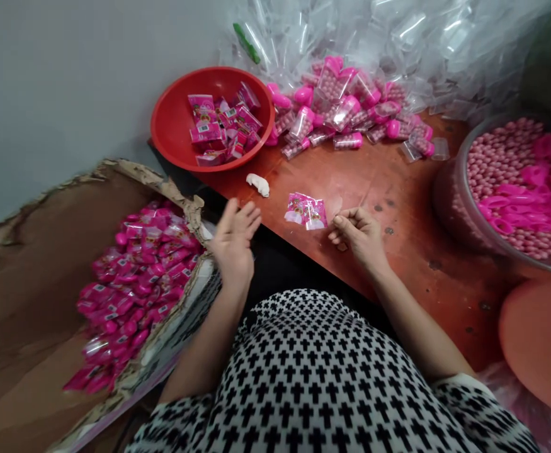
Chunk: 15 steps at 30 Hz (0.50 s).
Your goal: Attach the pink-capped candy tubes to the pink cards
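Wrappers [306, 211], two pink ones, lie close together on the table [419, 267]. From afar I watch two hands: the right hand [357, 236], thumb and forefinger pressed together just beside the wrappers, though I cannot tell whether they pinch anything; the left hand [236, 242], palm showing, fingers loosely spread, near one box [43, 251] of packets [133, 277] too many to count. I also count one red bowl [167, 129] and one white lump [259, 184].
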Each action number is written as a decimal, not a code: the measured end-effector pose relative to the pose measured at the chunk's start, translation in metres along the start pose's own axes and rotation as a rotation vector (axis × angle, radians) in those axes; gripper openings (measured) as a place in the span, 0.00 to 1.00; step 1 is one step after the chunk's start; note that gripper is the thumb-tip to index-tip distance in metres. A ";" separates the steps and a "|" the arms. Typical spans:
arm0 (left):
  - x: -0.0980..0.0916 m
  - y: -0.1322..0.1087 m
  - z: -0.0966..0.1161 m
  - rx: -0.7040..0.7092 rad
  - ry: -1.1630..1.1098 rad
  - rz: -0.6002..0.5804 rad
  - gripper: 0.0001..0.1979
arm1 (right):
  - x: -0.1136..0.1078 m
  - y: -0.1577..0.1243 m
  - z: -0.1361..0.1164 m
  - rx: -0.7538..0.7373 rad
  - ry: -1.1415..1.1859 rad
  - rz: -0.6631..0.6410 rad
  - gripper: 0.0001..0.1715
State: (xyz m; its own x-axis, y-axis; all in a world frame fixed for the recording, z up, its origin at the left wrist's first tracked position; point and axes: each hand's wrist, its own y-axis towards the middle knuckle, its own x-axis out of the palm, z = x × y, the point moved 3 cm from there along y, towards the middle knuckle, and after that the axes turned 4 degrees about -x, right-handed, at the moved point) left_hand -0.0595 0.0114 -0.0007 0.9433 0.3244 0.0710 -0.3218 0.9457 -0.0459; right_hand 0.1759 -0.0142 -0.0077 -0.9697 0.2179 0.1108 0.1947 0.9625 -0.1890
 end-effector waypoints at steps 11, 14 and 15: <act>0.081 -0.009 -0.051 0.570 0.999 -0.438 0.13 | -0.005 0.002 0.009 0.023 -0.114 0.009 0.16; 0.078 -0.009 -0.053 0.560 0.878 -0.415 0.11 | -0.005 0.012 0.013 -0.088 -0.196 0.063 0.16; 0.077 -0.009 -0.053 0.540 0.816 -0.413 0.11 | -0.004 0.015 0.014 -0.131 -0.207 0.079 0.16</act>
State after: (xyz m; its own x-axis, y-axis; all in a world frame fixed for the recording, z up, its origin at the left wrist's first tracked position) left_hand 0.0207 0.0266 -0.0472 0.6928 0.0534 -0.7192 0.2312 0.9282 0.2917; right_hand 0.1802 -0.0026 -0.0248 -0.9576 0.2687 -0.1042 0.2757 0.9594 -0.0597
